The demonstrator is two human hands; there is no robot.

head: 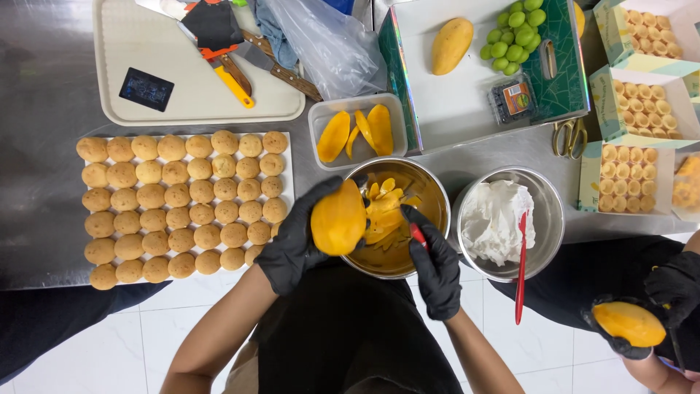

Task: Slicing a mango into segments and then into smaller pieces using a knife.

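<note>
**Peeled mango held over the steel bowl at the table's near edge**

The steel table fills the upper part of the view, and its near edge runs just behind the hands, with white floor tiles below it. A beige tray lies at the far left, holding a knife with a yellow handle and a small dark card. In front of it, a white sheet of round baked puffs reaches almost to the table edge. To the right, an open box carries a whole mango and green grapes. Between tray and box sits a clear tub of mango slices.

Two steel bowls stand side by side at the edge: one with mango peelings, one with white cream and a red spatula.

The gloved left hand grips a peeled mango over the first bowl's left rim. The gloved right hand is closed around a red-handled tool over the same bowl. The only free room lies below the table edge.

At far right, another person's gloved hands hold a second peeled mango.
</note>
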